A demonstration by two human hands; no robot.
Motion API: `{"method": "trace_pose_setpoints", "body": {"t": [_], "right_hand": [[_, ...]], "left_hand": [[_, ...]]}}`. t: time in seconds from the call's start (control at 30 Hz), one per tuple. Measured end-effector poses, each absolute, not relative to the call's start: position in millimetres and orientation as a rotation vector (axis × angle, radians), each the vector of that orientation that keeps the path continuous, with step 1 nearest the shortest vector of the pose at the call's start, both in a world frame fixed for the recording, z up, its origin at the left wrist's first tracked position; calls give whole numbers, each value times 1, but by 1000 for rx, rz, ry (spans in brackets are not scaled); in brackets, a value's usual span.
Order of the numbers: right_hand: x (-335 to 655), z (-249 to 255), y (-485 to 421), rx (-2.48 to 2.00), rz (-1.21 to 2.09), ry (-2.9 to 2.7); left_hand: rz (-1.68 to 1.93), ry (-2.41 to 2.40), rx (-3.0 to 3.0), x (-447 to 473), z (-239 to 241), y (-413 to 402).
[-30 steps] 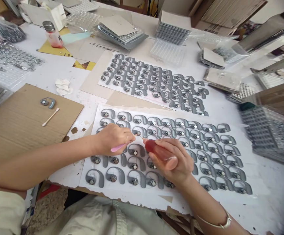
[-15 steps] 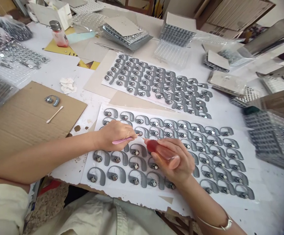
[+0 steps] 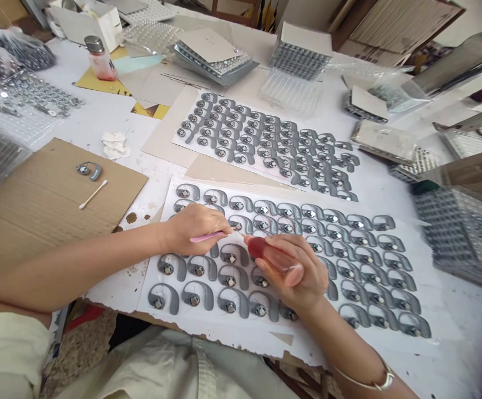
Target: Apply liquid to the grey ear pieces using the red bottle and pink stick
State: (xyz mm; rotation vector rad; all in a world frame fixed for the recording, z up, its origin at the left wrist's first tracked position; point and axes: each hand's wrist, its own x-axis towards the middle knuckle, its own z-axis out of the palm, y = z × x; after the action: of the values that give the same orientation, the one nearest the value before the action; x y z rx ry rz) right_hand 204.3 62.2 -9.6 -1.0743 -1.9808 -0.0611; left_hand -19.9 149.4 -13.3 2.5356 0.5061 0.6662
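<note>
My left hand [image 3: 194,227] pinches a thin pink stick [image 3: 208,236] whose tip points right, over the near white sheet [image 3: 394,213]. My right hand [image 3: 297,271] is wrapped round a small bottle of reddish liquid [image 3: 269,255], its nozzle aimed left toward the stick's tip. Both hands hover over rows of grey ear-hook parts [image 3: 265,208] with round metal pieces, laid out on that sheet. A second sheet of the same grey parts [image 3: 265,141] lies farther back.
A brown cardboard sheet [image 3: 28,210] at left carries one loose grey part [image 3: 90,169] and a cotton swab [image 3: 93,194]. A capped bottle of pink liquid [image 3: 98,58] stands at the back left. Stacked clear trays [image 3: 457,227] crowd the right and rear.
The view shifted slightly. My left hand tilted the pink stick flatter, bringing its tip closer to the bottle's nozzle. The right hand barely moved.
</note>
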Motion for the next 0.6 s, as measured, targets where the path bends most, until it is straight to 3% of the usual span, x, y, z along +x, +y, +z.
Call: {"method": "trace_pose_setpoints", "body": {"t": [0.6], "right_hand": [[208, -11, 61, -1073, 1, -1941]], "left_hand": [[672, 508, 2513, -20, -13, 149]]}}
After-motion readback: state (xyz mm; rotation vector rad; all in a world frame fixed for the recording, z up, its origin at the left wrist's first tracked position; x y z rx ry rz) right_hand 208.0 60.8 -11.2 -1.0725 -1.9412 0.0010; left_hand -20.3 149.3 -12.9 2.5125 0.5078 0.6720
